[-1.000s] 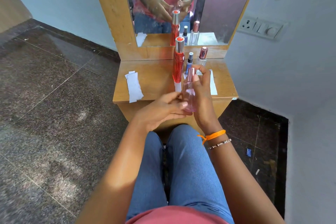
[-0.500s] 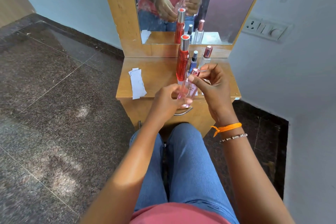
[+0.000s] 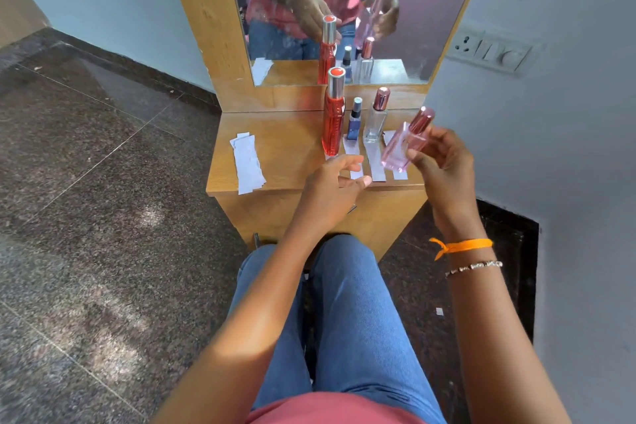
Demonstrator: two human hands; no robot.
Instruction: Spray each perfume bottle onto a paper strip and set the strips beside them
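Right hand point(image 3: 442, 165) has its grip pinched around the pink perfume bottle point(image 3: 401, 148) above the surface point(image 3: 285, 148) — cap up and away, long axis tilted right. Left hand point(image 3: 332, 182) hovers with fingers relaxed, gripping nothing. Red bottle point(image 3: 333, 113), clear bottle point(image 3: 375, 117) and blue bottle point(image 3: 354, 120) stand upright — paper strips point(image 3: 375, 162) lie before them.

Three bottles point(image 3: 354, 120) on shelf point(image 3: 282, 148); strips point(image 3: 373, 162) before them.

The capped pale pink glass perfume bottle point(image 3: 404, 144) has been released by the left hand point(image 3: 330, 182) and carried rightward in the right hand point(image 3: 442, 165).
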